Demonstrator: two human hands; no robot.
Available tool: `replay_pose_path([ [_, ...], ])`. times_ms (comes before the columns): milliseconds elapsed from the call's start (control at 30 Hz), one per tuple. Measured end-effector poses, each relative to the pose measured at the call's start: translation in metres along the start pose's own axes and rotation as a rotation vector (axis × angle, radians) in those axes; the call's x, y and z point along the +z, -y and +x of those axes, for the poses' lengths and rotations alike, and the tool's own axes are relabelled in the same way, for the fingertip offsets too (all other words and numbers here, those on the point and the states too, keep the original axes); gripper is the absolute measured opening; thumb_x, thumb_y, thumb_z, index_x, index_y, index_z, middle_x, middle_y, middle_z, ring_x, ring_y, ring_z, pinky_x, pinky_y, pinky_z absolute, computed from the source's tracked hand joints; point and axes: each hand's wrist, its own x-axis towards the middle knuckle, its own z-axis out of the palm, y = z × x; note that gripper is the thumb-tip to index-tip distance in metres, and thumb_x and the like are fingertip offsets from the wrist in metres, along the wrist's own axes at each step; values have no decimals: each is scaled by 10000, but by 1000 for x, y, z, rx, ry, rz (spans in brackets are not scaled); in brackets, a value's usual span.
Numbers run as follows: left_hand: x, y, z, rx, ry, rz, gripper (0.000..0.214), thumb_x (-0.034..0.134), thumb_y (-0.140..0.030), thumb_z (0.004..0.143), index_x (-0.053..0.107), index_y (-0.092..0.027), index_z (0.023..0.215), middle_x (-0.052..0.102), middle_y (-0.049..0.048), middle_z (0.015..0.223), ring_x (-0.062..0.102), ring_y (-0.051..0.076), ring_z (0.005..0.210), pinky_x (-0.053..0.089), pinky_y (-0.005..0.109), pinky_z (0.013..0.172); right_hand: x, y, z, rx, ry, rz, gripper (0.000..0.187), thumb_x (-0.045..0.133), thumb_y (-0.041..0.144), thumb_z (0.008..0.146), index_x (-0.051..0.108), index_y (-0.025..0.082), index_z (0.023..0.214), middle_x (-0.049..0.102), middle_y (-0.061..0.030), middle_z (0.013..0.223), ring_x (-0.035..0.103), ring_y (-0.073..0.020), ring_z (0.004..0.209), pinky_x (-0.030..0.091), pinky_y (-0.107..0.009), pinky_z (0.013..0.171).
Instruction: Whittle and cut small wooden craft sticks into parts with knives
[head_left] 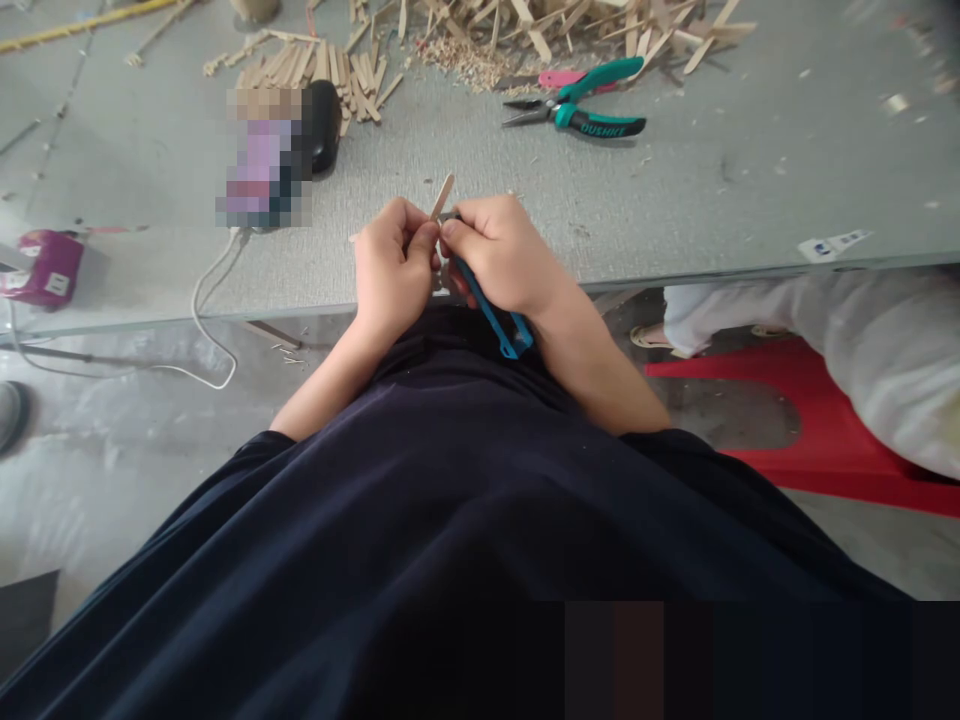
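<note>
A thin wooden craft stick (pixel 443 197) with a rounded end points up and slightly right from my left hand (pixel 391 262). The fingers and thumb of this hand pinch its lower part. Touching it on the right, my right hand (pixel 506 245) is closed around a slim blue-handled tool (pixel 491 320). The tool's dark metal tip shows beside the right thumb, close to the stick, while its blue end hangs below the palm. Most of the tool is covered by my fingers, so its exact kind cannot be made out. Both hands are at the table's front edge.
Beyond my hands on the grey table (pixel 300 260) lie teal-and-black pliers (pixel 574 105), a pink-handled tool (pixel 562 78), craft sticks (pixel 360 80) and wood scraps (pixel 540 25). A phone (pixel 259 170) with a white cable lies left, near a purple box (pixel 56 265). A person's leg (pixel 862 340) and red stool (pixel 832 410) are right.
</note>
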Motion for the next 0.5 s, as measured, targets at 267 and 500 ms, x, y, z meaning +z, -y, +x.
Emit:
replay_pose_path([
  [267, -2, 3, 4, -15, 90, -162, 410, 744, -558, 955, 581, -237, 760, 603, -34, 602, 630, 111, 544, 512, 265, 551, -7, 1, -2, 16, 78, 96, 342, 469, 250, 1064, 560, 223, 736, 536, 26, 503, 458, -111, 387, 344, -248, 380],
  [500, 1, 0, 4, -63, 93, -187, 406, 744, -538, 962, 554, -237, 766, 616, -27, 653, 655, 106, 596, 538, 252, 573, -6, -3, -3, 8, 65, 121, 340, 497, 290, 1087, 567, 215, 762, 549, 23, 545, 456, -97, 424, 382, -235, 422],
])
